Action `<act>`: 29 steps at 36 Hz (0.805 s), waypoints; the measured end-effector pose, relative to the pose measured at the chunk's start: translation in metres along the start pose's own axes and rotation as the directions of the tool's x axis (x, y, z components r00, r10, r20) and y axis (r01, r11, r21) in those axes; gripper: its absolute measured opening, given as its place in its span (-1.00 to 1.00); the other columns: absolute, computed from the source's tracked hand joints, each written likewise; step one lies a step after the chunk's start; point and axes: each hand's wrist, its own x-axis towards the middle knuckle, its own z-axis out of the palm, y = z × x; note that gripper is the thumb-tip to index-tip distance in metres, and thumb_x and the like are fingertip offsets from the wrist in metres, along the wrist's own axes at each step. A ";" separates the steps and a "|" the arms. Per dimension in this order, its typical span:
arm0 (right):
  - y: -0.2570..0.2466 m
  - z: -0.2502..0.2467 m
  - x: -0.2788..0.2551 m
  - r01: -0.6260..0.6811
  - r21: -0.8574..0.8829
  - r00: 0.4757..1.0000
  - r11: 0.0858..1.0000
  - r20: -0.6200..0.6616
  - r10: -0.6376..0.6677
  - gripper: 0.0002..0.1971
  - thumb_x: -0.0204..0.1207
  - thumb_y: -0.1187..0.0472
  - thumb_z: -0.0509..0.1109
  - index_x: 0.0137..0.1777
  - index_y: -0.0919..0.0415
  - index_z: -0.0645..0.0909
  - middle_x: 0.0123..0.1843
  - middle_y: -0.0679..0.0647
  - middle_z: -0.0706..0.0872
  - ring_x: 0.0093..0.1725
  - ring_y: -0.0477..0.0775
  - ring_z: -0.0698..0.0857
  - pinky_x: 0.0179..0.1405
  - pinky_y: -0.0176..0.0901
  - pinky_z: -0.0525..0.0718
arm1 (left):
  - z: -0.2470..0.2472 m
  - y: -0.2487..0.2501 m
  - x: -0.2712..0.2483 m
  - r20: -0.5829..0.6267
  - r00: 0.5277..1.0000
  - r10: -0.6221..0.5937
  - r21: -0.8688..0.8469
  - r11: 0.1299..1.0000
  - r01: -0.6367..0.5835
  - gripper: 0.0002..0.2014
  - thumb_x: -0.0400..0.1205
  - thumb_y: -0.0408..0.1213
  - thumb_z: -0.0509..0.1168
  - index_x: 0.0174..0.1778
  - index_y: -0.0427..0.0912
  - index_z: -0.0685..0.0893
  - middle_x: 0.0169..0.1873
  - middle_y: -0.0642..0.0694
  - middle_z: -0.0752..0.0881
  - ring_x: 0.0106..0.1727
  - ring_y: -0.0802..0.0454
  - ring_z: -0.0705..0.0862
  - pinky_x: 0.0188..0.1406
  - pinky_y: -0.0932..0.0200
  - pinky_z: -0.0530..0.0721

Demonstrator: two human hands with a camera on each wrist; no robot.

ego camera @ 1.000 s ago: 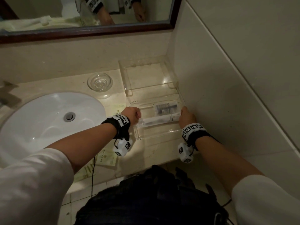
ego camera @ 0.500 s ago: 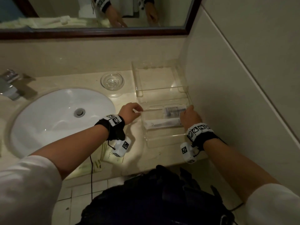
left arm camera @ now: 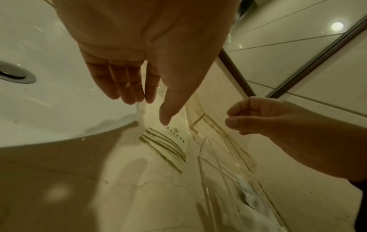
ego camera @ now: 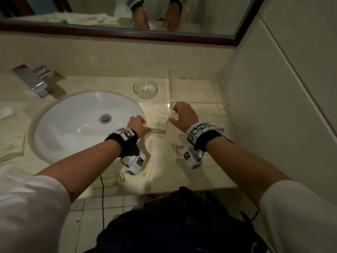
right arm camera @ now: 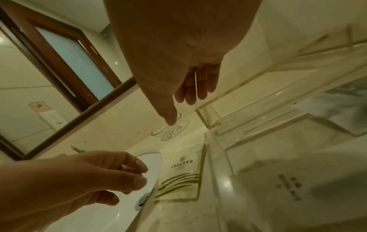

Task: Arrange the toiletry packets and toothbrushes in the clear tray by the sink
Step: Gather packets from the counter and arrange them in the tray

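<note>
A clear tray (ego camera: 196,88) stands against the right wall. Its near part holds white toothbrush packets (right arm camera: 288,191), mostly hidden under my right wrist in the head view. A pale toiletry packet (ego camera: 158,125) with striped print lies flat on the counter between the sink and the tray. My left hand (ego camera: 144,123) hovers just left of it, fingers relaxed and holding nothing; the left wrist view shows the thumb pointing down at this packet (left arm camera: 168,146). My right hand (ego camera: 173,114) is over the tray's left wall, loose and holding nothing.
The white sink (ego camera: 73,128) with its faucet (ego camera: 34,81) lies to the left. A small glass dish (ego camera: 145,88) sits behind the packet. More packets lie near the counter's front edge (ego camera: 113,179) and left of the sink (ego camera: 12,147). A black bag (ego camera: 182,221) hangs below.
Both hands let go of the toothbrush packets in the tray. The left hand moved left to the packet by the sink; the right hand shifted to the tray's left wall.
</note>
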 end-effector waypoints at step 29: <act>-0.014 0.056 0.036 0.105 -0.364 0.955 0.925 0.297 0.009 -0.26 0.32 -0.04 0.52 0.43 0.25 0.34 0.39 0.23 0.45 0.40 0.28 0.36 0.36 0.12 0.30 | 0.021 0.008 0.001 -0.005 0.999 0.053 0.126 0.991 -0.052 -0.48 0.36 -0.02 0.56 0.09 -0.18 0.52 0.11 -0.22 0.52 0.11 -0.21 0.58 0.15 -0.06 0.60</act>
